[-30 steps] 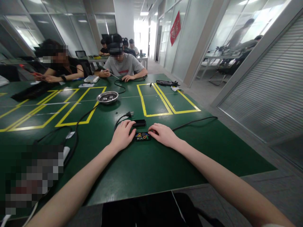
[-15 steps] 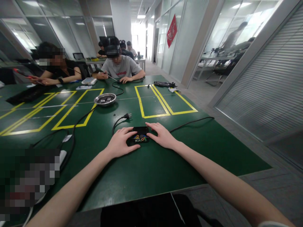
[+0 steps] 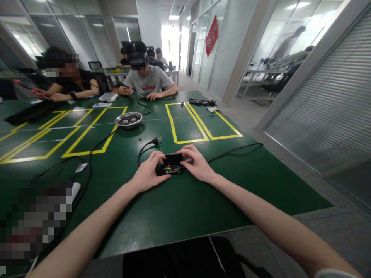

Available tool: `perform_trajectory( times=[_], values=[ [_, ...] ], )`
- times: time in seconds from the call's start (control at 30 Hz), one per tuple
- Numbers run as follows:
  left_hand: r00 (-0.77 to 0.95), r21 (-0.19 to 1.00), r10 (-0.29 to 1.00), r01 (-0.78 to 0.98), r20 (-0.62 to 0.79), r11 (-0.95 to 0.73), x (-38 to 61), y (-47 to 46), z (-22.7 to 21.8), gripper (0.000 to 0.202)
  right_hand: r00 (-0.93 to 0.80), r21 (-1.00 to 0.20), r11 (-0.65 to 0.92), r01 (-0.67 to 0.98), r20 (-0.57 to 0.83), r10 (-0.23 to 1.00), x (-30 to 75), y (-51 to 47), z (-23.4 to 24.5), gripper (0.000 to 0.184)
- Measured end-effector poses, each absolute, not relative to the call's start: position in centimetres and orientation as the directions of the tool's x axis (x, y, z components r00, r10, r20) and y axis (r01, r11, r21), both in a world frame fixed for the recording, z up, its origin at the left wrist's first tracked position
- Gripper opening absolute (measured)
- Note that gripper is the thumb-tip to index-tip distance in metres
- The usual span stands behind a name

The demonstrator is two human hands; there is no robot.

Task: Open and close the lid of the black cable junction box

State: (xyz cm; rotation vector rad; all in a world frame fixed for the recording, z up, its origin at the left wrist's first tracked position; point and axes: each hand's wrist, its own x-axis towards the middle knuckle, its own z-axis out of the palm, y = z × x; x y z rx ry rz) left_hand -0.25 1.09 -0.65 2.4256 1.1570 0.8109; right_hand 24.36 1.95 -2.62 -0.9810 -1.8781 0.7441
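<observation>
A small black opened case with coloured parts showing inside lies on the green table. A black cover piece stands tilted against its far side. My left hand curls round the left end of the case, and my right hand grips the right end with fingers over the cover. A black cord with a plug runs from the left end, and another black cable trails off to the right.
A metal bowl sits farther back among yellow tape rectangles. Two people sit at the far side, one with a tool in hand. A black cable and power strip lie to my left. The table's near edge is close to my body.
The cover piece that lay flat behind the case has been brought up against it. Both hands have closed in on the case's ends, fingers now curled over it.
</observation>
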Motion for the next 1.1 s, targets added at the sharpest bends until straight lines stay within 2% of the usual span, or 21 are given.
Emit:
perform_trajectory(
  times=[0.13,0.23,0.33,0.53,0.7,0.9,1.1],
  values=[
    [0.492,0.563,0.8,0.574,0.343,-0.594,-0.2,1.2,-1.0,0.067,-0.312,-0.741,0.56,0.371,0.469,0.826,24.0,2.0,-2.4,0.036],
    [0.511,0.554,0.792,0.573,0.334,-0.604,-0.3,1.3,-1.0,0.071,-0.318,-0.691,0.577,0.437,0.481,0.817,23.9,2.0,-2.3,0.035],
    [0.545,0.548,0.772,0.556,0.327,-0.625,-0.4,1.3,-0.8,0.065,-0.327,-0.676,0.578,0.456,0.477,0.816,23.9,1.9,-2.2,0.032],
    [0.563,0.553,0.757,0.534,0.333,-0.64,-0.3,1.1,-0.5,0.055,-0.347,-0.69,0.587,0.423,0.475,0.809,23.8,1.8,-1.9,0.015],
    [0.581,0.529,0.734,0.523,0.352,-0.668,-0.4,1.3,-0.6,0.045,-0.376,-0.722,0.563,0.401,0.431,0.82,24.2,1.9,-1.9,0.016],
    [0.586,0.508,0.729,0.534,0.355,-0.676,-0.7,1.7,-1.0,0.042,-0.442,-0.768,0.545,0.337,0.382,0.811,24.6,1.7,-1.5,0.021],
    [0.598,0.511,0.717,0.517,0.358,-0.686,-0.6,1.6,-0.7,0.036,-0.522,-0.709,0.591,0.385,0.361,0.772,25.2,1.6,-1.0,0.022]
  ],
)
